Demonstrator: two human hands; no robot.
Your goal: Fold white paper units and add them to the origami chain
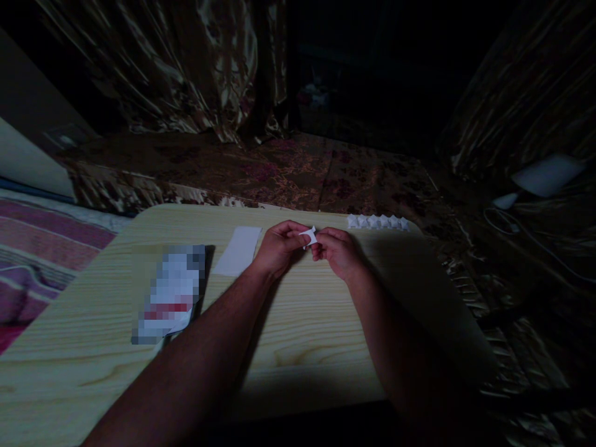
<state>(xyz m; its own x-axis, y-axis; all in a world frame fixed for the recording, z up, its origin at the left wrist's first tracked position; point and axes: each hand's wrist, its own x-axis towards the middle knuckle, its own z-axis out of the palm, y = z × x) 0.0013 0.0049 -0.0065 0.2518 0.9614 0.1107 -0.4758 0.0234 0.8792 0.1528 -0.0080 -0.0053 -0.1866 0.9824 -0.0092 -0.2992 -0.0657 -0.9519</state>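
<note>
Between my two hands, above the far middle of the wooden table (298, 329), is a small folded piece of white paper (310, 236) with pointed corners. My left hand (282, 248) pinches it from the left, fingers closed. From the other side my right hand (339, 249) grips its right edge with thumb and fingertips. Just left of my left hand lies a flat stack or sheet of white paper (239, 250). To the right, near the far edge, several small white folded paper pieces (377, 222) sit in a row.
A blurred white and red packet (172, 295) lies on the table's left part. Left of the table is a striped pink and purple cover (35, 248). Beyond the far edge runs a ledge with patterned cloth (279, 167). A white lamp (547, 175) with a cable stands at right.
</note>
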